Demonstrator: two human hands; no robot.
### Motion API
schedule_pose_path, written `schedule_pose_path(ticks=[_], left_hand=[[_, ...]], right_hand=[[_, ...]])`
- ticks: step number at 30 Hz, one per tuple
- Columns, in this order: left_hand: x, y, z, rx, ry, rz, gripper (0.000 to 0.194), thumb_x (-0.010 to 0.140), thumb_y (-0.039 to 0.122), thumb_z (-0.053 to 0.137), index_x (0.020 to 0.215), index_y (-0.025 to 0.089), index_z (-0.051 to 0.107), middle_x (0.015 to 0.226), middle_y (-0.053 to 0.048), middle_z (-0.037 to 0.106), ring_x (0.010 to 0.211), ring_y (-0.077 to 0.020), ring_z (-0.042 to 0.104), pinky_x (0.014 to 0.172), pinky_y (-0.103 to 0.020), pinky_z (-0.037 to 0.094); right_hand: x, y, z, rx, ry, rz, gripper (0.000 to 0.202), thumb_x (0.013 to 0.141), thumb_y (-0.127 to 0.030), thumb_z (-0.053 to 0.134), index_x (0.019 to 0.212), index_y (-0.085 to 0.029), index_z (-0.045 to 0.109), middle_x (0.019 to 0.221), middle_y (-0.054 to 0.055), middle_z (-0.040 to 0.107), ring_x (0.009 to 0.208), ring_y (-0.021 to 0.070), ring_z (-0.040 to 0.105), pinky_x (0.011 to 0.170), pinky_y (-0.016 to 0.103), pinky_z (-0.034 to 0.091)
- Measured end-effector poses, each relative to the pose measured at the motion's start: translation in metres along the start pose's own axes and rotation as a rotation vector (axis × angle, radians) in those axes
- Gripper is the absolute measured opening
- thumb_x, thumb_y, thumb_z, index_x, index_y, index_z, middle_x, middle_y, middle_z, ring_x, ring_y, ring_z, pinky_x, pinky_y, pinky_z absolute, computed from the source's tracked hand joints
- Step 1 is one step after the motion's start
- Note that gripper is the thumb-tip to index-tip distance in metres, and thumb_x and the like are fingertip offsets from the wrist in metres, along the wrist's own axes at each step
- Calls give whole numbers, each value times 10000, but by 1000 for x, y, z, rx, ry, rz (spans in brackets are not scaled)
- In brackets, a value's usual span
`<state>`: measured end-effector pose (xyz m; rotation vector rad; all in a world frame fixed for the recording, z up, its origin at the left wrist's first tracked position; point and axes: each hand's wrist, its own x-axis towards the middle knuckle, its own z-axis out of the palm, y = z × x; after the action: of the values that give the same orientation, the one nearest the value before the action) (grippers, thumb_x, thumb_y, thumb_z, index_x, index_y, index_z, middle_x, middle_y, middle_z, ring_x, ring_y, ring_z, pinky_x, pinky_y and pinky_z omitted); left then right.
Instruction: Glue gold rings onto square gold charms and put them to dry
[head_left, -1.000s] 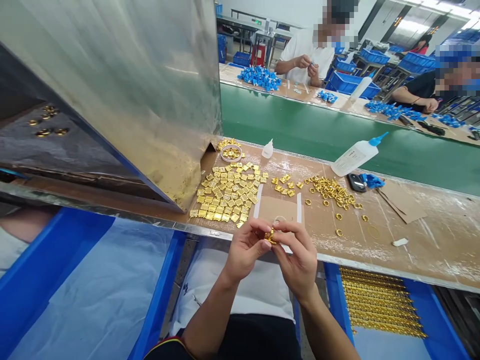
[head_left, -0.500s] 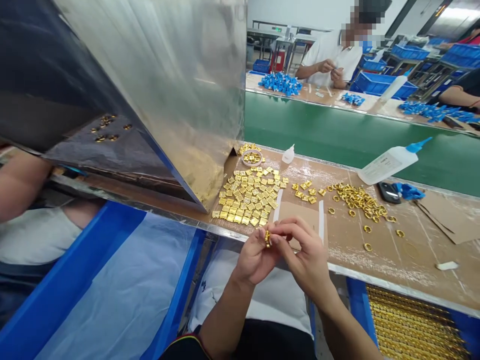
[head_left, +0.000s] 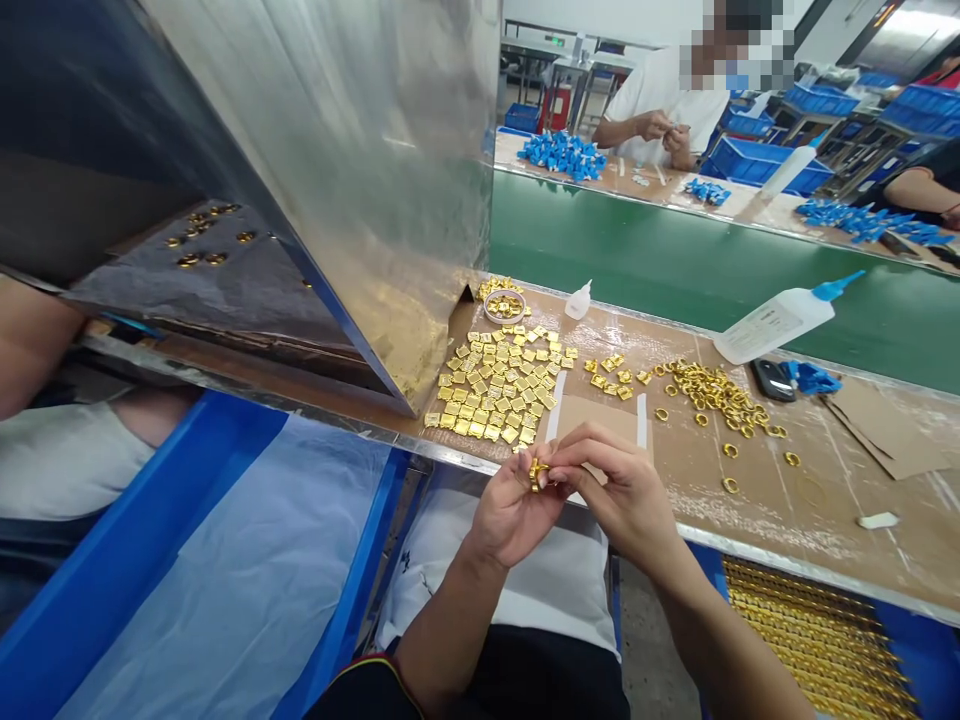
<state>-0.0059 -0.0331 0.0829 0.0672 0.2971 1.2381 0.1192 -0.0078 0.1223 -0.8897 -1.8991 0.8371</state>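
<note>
"Between the two hands, in front of the lap, what do you see?"

"There is a small gold piece. The left hand holds it in a narrow pinch, with the thumb and fingers close together, and its palm is turned partly up."

"And the right hand?"

"Its grip is also narrow. The thumb and the first finger pinch the gold piece at its right side. The exact shape of the piece is too small to tell."

"What lies near this grip?"

"Just beyond it is a cardboard pad with white strips at its sides. To the left and beyond are many gold square pieces, flat on the table. To the right and beyond, there is a pile of gold rings, and some rings lie apart from it."

"And farther from the grip?"

"Behind the square pieces is a round dish with gold parts inside. A small white bottle stands to the right of this dish. The large bottle leans, well to the right, beyond the rings."
</note>
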Motion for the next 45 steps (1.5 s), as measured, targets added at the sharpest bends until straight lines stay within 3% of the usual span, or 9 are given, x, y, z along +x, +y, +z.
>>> schedule_pose_path(ticks=[6,12,24,35,39,45], left_hand=[[1,7,7,-69,174,-6,432,969,269,691,581,155,539,645,29,462,637,-90,508,679,-202,509],[-1,6,11,-156,213,-66,432,999,208,637,577,144,568,643,21,489,606,-64,535,617,-140,516],[-1,-7,15,-189,219,-60,473,1000,288,640,562,163,511,703,7,494,629,-72,536,647,-150,537],[11,-2,6,-268,387,-65,424,1006,10,481,628,149,615,651,13,575,609,-70,586,665,-165,535],[10,0,9,-338,421,-70,478,1033,6,395,626,141,608,634,9,583,590,-59,592,630,-147,526],[8,-4,9,-277,404,-14,455,1040,57,449,626,154,610,646,10,579,602,-76,581,649,-171,532]], right_hand=[[-13,12,20,-44,206,-70,98,964,-186,701,933,-240,777,877,38,774,791,190,746,712,303,609],[-28,16,33,-217,339,-295,225,948,-74,678,1067,-243,767,1011,86,780,893,219,756,745,343,629],[-33,24,32,-334,378,-397,196,947,-72,674,1013,-246,739,864,61,766,752,222,746,610,366,622],[-21,34,22,-242,269,-265,140,976,-138,665,959,-241,758,912,53,797,782,199,765,670,319,637],[-19,32,21,-244,260,-235,128,983,-144,658,948,-231,745,917,56,792,799,195,764,701,315,639],[-20,30,24,-273,246,-271,188,956,-86,634,897,-236,730,869,46,771,782,195,747,667,310,618]])
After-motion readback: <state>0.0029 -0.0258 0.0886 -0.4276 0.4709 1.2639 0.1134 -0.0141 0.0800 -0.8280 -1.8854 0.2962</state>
